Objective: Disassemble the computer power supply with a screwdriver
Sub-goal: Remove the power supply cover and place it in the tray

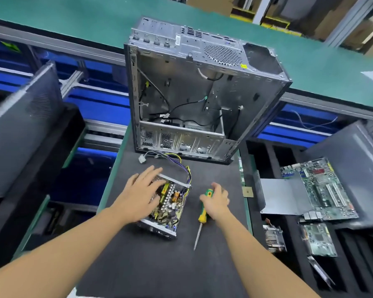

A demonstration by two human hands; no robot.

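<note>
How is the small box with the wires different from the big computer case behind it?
The small box is packed with parts and colored wires; the computer case is nearly bare inside, with a few black cables. The small box lies low under the left hand; the computer case stands tall, untouched. Both are open gray metal shells on the dark mat.

Bright, even light falls from above. The left hand (141,193) and right hand (216,201) cast only faint, soft shadows on the dark bench (138,265). The metal computer case (202,82) carries a dull sheen. The centre is fairly sharp; straight lines bow towards the frame edges, and the far left and right sides smear into blur.
</note>
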